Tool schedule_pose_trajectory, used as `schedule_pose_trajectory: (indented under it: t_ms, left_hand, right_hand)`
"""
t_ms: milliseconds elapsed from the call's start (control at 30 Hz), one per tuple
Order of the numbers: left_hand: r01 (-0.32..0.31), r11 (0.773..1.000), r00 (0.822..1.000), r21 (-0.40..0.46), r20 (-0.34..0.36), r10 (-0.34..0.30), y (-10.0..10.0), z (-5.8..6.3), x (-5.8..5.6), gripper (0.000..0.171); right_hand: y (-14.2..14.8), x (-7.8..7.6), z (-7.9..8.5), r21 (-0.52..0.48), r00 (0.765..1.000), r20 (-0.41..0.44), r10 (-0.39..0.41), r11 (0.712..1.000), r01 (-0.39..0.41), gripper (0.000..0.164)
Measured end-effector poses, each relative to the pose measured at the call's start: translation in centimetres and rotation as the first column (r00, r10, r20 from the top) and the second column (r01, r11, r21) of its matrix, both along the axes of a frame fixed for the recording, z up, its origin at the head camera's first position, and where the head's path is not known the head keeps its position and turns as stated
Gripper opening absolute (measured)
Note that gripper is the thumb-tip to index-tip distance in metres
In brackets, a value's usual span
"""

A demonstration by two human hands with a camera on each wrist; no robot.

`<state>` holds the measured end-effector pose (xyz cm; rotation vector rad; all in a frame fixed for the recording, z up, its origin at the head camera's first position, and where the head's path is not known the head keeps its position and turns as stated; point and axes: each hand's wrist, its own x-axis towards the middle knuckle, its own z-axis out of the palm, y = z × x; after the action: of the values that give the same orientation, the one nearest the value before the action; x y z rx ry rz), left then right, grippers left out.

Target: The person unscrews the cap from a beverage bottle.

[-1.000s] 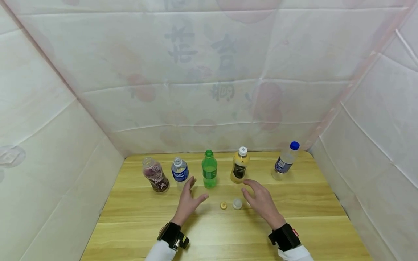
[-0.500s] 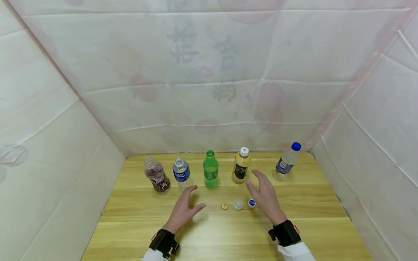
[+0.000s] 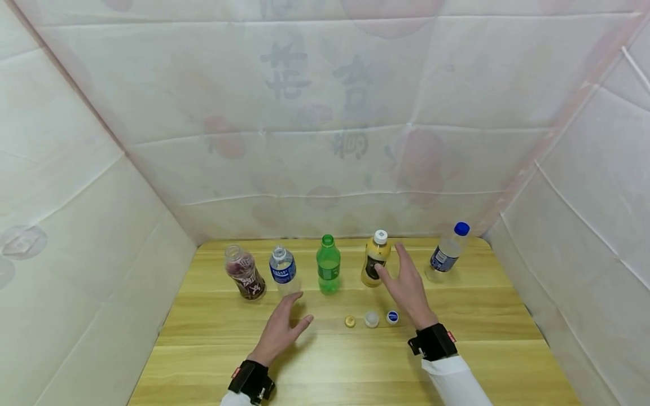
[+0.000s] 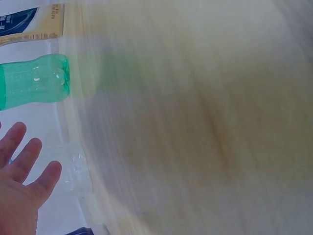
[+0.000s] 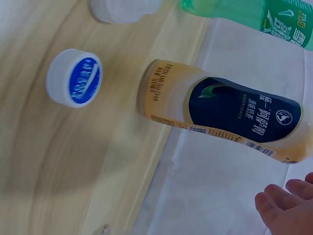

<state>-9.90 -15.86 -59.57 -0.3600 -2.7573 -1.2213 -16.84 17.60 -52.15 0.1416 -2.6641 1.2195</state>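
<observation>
My right hand (image 3: pixel 408 286) has its fingers spread beside the milk tea bottle (image 3: pixel 373 262), which has a white cap and a dark label. In the head view the thumb overlaps this bottle. The right wrist view shows the fingers (image 5: pixel 279 198) apart from it. My left hand (image 3: pixel 278 330) hovers over the table with thumb and fingers apart, holding nothing, in front of the uncapped blue-labelled bottle (image 3: pixel 282 272). Between the hands lie a yellow cap (image 3: pixel 350 321), a translucent whitish cap (image 3: pixel 372 320) and a blue-and-white cap (image 3: pixel 392 317).
An uncapped green bottle (image 3: pixel 328 268) stands mid-row. At the far left is an uncapped bottle with a purple-brown label (image 3: pixel 245 276); at the right, a clear bottle with a blue cap (image 3: pixel 447 252). White sheeting (image 3: pixel 325 169) encloses the wooden table (image 3: pixel 335 372).
My right hand has moved forward to the milk tea bottle, uncovering the blue-and-white cap. My left hand has drawn back and left, away from the blue-labelled bottle.
</observation>
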Motion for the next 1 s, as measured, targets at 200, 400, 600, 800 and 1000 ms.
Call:
schedule_pose_trajectory:
  t_ms: [200,400,600,800,1000]
  left_hand:
    - [-0.007,1.0,1.0,0.014,0.026,0.007,-0.2,-0.1,0.3,0.069]
    - [-0.008,1.0,1.0,0.016,0.016,0.008,-0.4,0.0,0.3,0.068]
    - [-0.009,1.0,1.0,0.029,0.029,0.008,-0.6,-0.1,0.2,0.071]
    - [-0.007,1.0,0.999,0.024,0.032,0.007,-0.8,-0.4,0.2,0.074]
    - [-0.003,1.0,1.0,0.023,0.024,0.002,-0.7,-0.4,0.3,0.078]
  right_hand:
    - [-0.5,-1.1,0.3,-0.049,0.999,0.039,-0.008,0.999,0.01,0.095]
    - [-1.0,-2.1,0.7,-0.072,0.998,0.057,0.006,0.997,-0.002,0.098]
    - [-1.3,-3.1,0.8,-0.053,0.998,0.057,0.016,0.999,-0.013,0.096]
    - [-1.8,-3.7,0.7,-0.084,0.997,0.066,0.026,0.996,-0.02,0.096]
    - [-2.1,-4.0,0.3,-0.088,0.998,0.063,0.008,0.996,-0.003,0.093]
